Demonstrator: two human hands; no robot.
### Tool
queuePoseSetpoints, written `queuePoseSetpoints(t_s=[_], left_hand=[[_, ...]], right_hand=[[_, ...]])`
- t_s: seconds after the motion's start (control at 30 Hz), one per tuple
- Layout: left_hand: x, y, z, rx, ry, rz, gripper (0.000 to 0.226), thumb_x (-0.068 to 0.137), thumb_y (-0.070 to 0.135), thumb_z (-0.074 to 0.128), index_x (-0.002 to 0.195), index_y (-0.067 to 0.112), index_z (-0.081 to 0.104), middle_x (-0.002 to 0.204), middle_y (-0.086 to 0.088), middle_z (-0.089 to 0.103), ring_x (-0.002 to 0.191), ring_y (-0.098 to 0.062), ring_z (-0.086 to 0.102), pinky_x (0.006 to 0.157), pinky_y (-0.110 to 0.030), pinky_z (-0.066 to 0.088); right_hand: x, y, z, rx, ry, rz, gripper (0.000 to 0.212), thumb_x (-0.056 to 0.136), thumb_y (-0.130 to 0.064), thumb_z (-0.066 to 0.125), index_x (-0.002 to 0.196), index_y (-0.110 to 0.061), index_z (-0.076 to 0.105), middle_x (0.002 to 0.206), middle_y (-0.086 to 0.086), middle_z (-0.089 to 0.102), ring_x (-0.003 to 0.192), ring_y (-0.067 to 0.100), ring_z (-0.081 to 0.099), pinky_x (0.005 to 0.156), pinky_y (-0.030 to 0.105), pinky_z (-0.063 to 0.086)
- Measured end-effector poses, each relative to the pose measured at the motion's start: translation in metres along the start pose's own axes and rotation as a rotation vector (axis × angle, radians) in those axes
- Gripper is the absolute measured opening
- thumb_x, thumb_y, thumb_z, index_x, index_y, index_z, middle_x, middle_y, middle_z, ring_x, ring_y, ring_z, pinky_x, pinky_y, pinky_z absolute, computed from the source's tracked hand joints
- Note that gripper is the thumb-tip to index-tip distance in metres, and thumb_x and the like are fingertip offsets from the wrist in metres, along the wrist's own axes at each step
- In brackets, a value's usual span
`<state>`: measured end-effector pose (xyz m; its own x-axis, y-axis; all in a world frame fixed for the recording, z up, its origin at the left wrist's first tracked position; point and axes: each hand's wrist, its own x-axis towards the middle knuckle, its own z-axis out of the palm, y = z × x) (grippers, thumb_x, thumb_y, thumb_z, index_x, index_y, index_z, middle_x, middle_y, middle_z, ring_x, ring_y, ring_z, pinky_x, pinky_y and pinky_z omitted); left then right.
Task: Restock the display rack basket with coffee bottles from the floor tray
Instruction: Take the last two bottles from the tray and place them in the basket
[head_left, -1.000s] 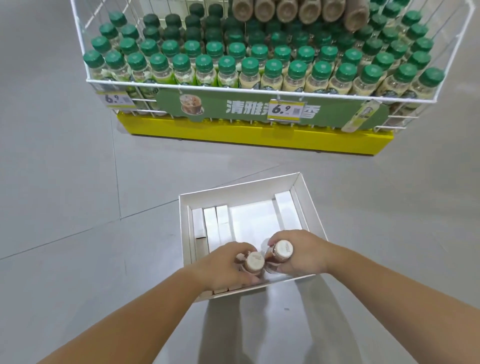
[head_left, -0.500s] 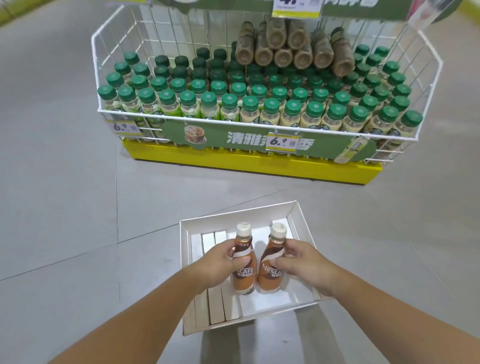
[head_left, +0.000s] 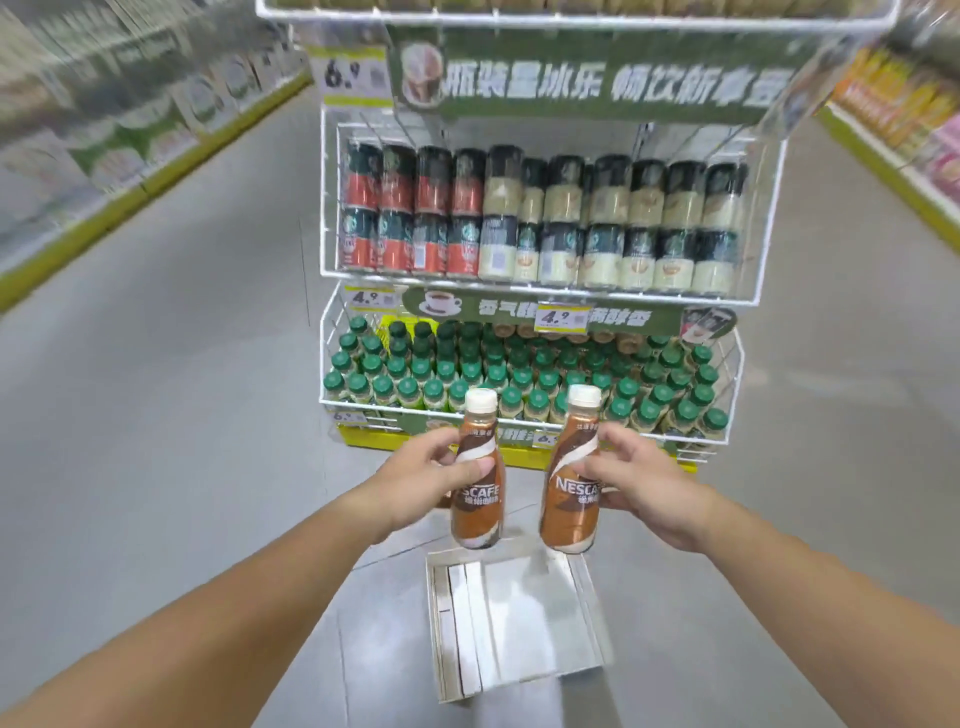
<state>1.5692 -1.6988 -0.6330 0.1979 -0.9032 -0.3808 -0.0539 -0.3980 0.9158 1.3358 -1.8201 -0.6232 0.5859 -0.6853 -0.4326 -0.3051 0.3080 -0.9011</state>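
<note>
I hold two brown Nescafe coffee bottles with white caps upright in the air. My left hand (head_left: 423, 475) grips the left bottle (head_left: 477, 499) and my right hand (head_left: 641, 480) grips the right bottle (head_left: 570, 499). Both hang above the white cardboard floor tray (head_left: 592, 603), which shows only folded white dividers inside. Ahead stands the white wire display rack; its lowest basket (head_left: 732, 384) is packed with green-capped bottles, with several brown bottles lying at its back.
A middle wire basket (head_left: 769, 228) holds stacked dark and cream coffee bottles. Green signs and price tags (head_left: 562, 317) hang on the rack. The rack rests on a yellow base (head_left: 358, 439). Grey floor spreads both sides, with store shelving (head_left: 904, 130) along the aisles.
Both hands have lifted the two bottles out of the tray and raised them toward the rack. My view has tilted up, bringing the upper baskets into sight.
</note>
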Motion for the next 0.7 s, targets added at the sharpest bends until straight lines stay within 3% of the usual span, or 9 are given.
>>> queuePoseSetpoints(t_s=[0.07,0.2,0.33,0.47,0.53,0.63,0.7], left_hand=[[-0.022,0.069,-0.016,0.014,-0.006,0.041,0.03,0.092,0.026,0.07,0.121,0.026,0.067,0.109,-0.006,0.073,0.102,-0.019,0.071,0.093,-0.048,0.057],[-0.065,0.204,-0.047,0.03,0.006,0.098,0.027,0.09,0.031,0.073,0.117,0.027,0.069,0.118,-0.017,0.07,0.105,-0.025,0.071,0.086,-0.045,0.06],[-0.104,0.333,-0.075,0.042,0.037,0.179,0.015,0.093,0.029,0.068,0.108,0.028,0.07,0.099,0.011,0.077,0.094,-0.006,0.072,0.075,-0.031,0.056],[-0.136,0.453,-0.098,0.099,0.047,0.26,0.018,0.094,0.03,0.067,0.11,0.024,0.07,0.099,0.008,0.077,0.088,-0.001,0.072,0.067,-0.02,0.053],[-0.147,0.506,-0.109,0.129,0.061,0.298,0.019,0.094,0.033,0.066,0.111,0.024,0.069,0.103,0.006,0.076,0.089,-0.002,0.072,0.065,-0.017,0.053],[-0.158,0.577,-0.115,0.163,0.086,0.336,0.018,0.093,0.036,0.067,0.108,0.027,0.072,0.106,0.002,0.077,0.097,-0.012,0.073,0.072,-0.026,0.057],[-0.155,0.614,-0.118,0.195,0.105,0.368,0.017,0.093,0.039,0.067,0.104,0.028,0.072,0.105,0.002,0.076,0.099,-0.015,0.072,0.075,-0.03,0.056]], right_hand=[[-0.024,-0.066,0.002,-0.005,0.004,-0.038,0.022,0.088,0.0,0.064,0.108,-0.009,0.063,0.093,0.007,0.076,0.086,0.019,0.069,0.085,0.04,0.055],[-0.074,-0.195,0.004,-0.023,0.043,-0.096,0.015,0.089,-0.004,0.064,0.099,-0.016,0.066,0.088,0.002,0.077,0.084,0.02,0.068,0.088,0.046,0.052],[-0.12,-0.32,0.001,-0.056,0.093,-0.174,0.017,0.088,-0.011,0.068,0.101,-0.022,0.069,0.095,0.004,0.077,0.09,0.023,0.07,0.096,0.056,0.049],[-0.163,-0.44,-0.002,-0.072,0.123,-0.241,0.018,0.09,-0.015,0.067,0.093,-0.033,0.072,0.094,-0.003,0.077,0.092,0.02,0.069,0.088,0.05,0.051],[-0.18,-0.493,-0.006,-0.096,0.14,-0.282,0.014,0.089,-0.022,0.068,0.092,-0.035,0.072,0.099,-0.003,0.076,0.098,0.024,0.068,0.092,0.053,0.051],[-0.198,-0.56,-0.016,-0.124,0.174,-0.353,0.008,0.089,-0.025,0.067,0.096,-0.029,0.07,0.104,0.001,0.074,0.101,0.027,0.068,0.09,0.054,0.054],[-0.205,-0.596,-0.024,-0.119,0.202,-0.39,0.007,0.092,-0.021,0.065,0.097,-0.025,0.067,0.104,0.004,0.073,0.094,0.021,0.068,0.075,0.039,0.055]])
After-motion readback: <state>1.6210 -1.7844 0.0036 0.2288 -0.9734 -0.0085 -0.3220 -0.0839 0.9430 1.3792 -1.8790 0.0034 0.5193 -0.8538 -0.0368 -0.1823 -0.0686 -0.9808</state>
